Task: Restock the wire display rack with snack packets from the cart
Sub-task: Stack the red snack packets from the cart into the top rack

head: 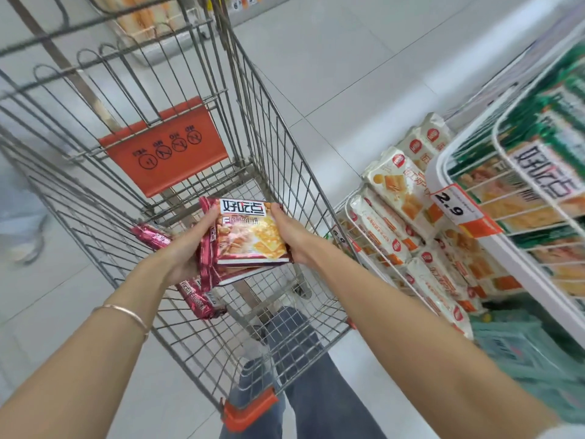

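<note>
Both hands clamp one stack of packets (250, 236) between them. The left hand (185, 248) curls round the crimped red ends with the thumb on top, and the right hand (292, 237) grips the opposite edge. The stack hangs inside the cart (278, 137), above its wire floor.

The packets look light, with slick film wrappers and probably brittle biscuits inside. A tilted stack would likely slide apart. Squeezing it from both ends, flat and level, seems the safest hold, without crushing the middle.

Loose packets (199, 299) of the same red kind lie in the cart beneath the left wrist. The rack (440, 166) stands just right of the cart. Its upper basket is full of green packs (538, 122), cream packs (395, 191) sit below, and a price tag (456, 204) is clipped to the rim. The cart's right wall lies between stack and rack, so the load will likely have to lift over it.
</note>
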Demonstrator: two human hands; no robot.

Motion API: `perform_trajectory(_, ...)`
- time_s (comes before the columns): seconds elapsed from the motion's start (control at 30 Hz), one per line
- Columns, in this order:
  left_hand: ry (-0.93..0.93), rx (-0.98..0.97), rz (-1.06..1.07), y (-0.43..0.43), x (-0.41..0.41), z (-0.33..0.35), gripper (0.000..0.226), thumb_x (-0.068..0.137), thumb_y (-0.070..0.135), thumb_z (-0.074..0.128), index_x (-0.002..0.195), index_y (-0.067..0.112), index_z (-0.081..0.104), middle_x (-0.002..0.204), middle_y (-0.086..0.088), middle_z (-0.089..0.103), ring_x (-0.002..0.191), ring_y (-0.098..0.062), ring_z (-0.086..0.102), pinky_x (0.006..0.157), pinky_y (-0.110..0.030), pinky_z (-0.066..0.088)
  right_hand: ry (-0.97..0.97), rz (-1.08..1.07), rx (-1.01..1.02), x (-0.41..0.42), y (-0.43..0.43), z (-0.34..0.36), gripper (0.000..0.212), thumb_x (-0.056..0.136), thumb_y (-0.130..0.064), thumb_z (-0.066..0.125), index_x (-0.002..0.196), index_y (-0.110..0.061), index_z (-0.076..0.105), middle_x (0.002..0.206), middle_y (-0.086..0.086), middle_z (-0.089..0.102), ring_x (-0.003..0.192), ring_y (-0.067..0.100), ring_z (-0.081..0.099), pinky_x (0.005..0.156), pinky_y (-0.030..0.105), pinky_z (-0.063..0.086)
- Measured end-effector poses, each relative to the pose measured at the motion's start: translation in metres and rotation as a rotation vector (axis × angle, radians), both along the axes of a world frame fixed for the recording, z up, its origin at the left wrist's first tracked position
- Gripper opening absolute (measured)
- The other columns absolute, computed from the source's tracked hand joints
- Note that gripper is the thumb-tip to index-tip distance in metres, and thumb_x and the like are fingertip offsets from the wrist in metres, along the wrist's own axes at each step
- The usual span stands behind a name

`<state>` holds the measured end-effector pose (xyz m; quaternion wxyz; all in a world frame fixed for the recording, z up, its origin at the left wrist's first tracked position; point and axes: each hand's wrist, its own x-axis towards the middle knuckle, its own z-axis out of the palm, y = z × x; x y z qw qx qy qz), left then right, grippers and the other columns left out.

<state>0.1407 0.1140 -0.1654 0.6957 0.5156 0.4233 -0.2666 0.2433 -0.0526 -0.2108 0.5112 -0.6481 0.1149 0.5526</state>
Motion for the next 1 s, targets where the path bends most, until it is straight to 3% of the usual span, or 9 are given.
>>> perform_trajectory(0.07,-0.011,0.042,0.012,0.0,0.005,0.008,0.051,0.084,0.053,0.059,0.111,0.009,0.061,0.084,-0.012,0.077,0.069,-0.022,0.074,0.061,-0.034,0.057,-0.077,0.042,-0.016,0.001,0.003,0.011,0.067,0.101,-0.064,0.019,0.131,-0.016,0.056,0.125,0.017,0.066,0.116,0.032,0.063,0.106,0.052,0.046)
perform_trajectory(0.13,-0.04,0.064,0.028,0.001,0.011,0.016,0.041,0.089,0.046,0.06,0.103,0.007,0.062,0.075,-0.01,0.075,0.06,-0.021,0.072,0.062,-0.035,0.055,-0.144,0.091,0.016,0.004,0.003,0.03,0.073,0.099,-0.068,0.017,0.147,-0.02,0.044,0.148,0.017,0.049,0.135,0.035,0.048,0.118,0.057,0.028)
perform_trajectory(0.27,-0.111,0.101,0.009,-0.003,0.026,0.046,0.037,0.09,0.046,0.06,0.095,0.01,0.06,0.06,-0.005,0.071,0.055,-0.02,0.067,0.071,-0.038,0.047,-0.247,0.032,0.083,0.011,-0.008,0.076,0.056,0.103,-0.057,0.026,0.133,-0.02,0.054,0.141,0.014,0.056,0.128,0.036,0.055,0.116,0.055,0.033)
perform_trajectory(0.37,-0.182,0.107,-0.035,-0.012,0.041,0.082,0.043,0.087,0.047,0.064,0.108,0.01,0.062,0.077,-0.008,0.072,0.07,-0.024,0.066,0.084,-0.042,0.051,-0.308,-0.069,0.073,0.014,-0.031,0.112,0.034,0.104,-0.046,0.036,0.113,-0.025,0.06,0.14,0.013,0.057,0.127,0.034,0.054,0.114,0.052,0.036)
perform_trajectory(0.47,-0.281,0.103,-0.097,-0.032,0.057,0.126,0.029,0.091,0.04,0.063,0.095,0.012,0.062,0.075,-0.005,0.068,0.062,-0.019,0.063,0.07,-0.034,0.054,-0.362,-0.173,0.041,0.012,-0.063,0.153,0.02,0.101,-0.038,0.044,0.093,-0.026,0.057,0.115,0.007,0.064,0.114,0.028,0.057,0.111,0.044,0.04)
perform_trajectory(0.6,-0.395,0.101,-0.232,-0.069,0.074,0.188,0.024,0.09,0.037,0.061,0.082,0.014,0.059,0.057,0.001,0.066,0.047,-0.015,0.061,0.068,-0.029,0.051,-0.502,-0.287,0.027,0.004,-0.105,0.211,0.027,0.078,-0.052,0.063,0.091,-0.028,0.064,0.129,0.005,0.058,0.137,0.033,0.045,0.118,0.054,0.028)
perform_trajectory(0.67,-0.472,0.115,-0.281,-0.093,0.081,0.223,0.023,0.092,0.034,0.058,0.08,0.015,0.058,0.05,0.002,0.063,0.041,-0.012,0.059,0.053,-0.019,0.052,-0.561,-0.336,0.024,-0.002,-0.13,0.243,0.044,0.061,-0.057,0.068,0.094,-0.028,0.066,0.132,0.005,0.057,0.138,0.033,0.044,0.118,0.056,0.026)
perform_trajectory(0.8,-0.635,0.099,-0.39,-0.144,0.084,0.298,0.027,0.097,0.026,0.05,0.074,0.013,0.053,0.043,0.0,0.058,0.033,-0.007,0.055,0.036,-0.014,0.044,-0.652,-0.422,0.036,-0.024,-0.18,0.323,0.026,0.083,-0.049,0.065,0.097,-0.028,0.063,0.135,0.006,0.06,0.125,0.025,0.054,0.116,0.049,0.033)
perform_trajectory(1.0,-0.824,0.036,-0.538,-0.206,0.092,0.398,0.021,0.094,0.03,0.053,0.087,0.012,0.062,0.061,0.0,0.07,0.046,-0.011,0.066,0.046,-0.019,0.054,-0.872,-0.589,0.004,-0.049,-0.244,0.424,0.045,0.072,-0.055,0.069,0.106,-0.025,0.066,0.141,0.009,0.058,0.128,0.028,0.053,0.116,0.052,0.031)
